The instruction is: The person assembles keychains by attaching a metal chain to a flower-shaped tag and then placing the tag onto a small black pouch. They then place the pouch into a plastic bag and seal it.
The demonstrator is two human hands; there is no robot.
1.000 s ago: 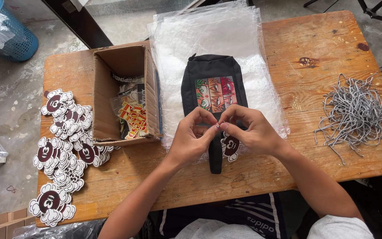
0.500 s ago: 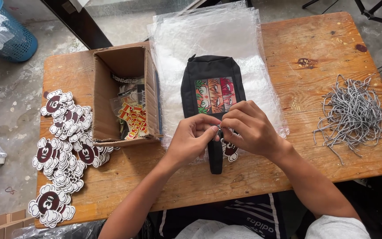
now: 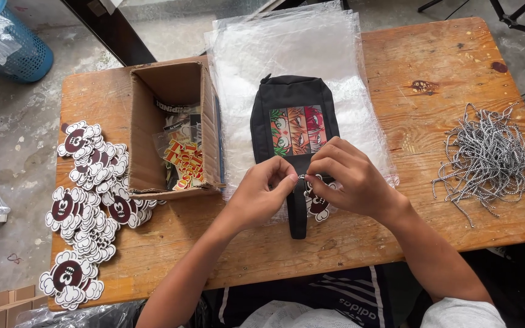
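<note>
Pouch: we have the black pouch point(image 3: 295, 130) lying flat on the stack of clear plastic bags point(image 3: 287, 54), its lower end and strap toward us, a coloured picture patch on its face.
Left hand: our left hand point(image 3: 261, 195) is nearly closed, thumb and forefinger pinched on something small at the bottom edge of the pouch; we cannot tell exactly what it grips.
Right hand: our right hand point(image 3: 350, 179) is curled, fingertips meeting the left at the same spot, resting over the cut-out tag point(image 3: 317, 203).
Tag: it lies partly under our right hand, just beside the strap.
Doing it well: we judge this is fine fastening work, so we should keep the pouch flat, hold both pinches close together and keep the tag face up.
Supplies: more tags point(image 3: 86, 194) lie left of the cardboard box point(image 3: 171, 130); cords point(image 3: 487, 158) lie well apart on the right of the wooden table point(image 3: 445, 61).
</note>
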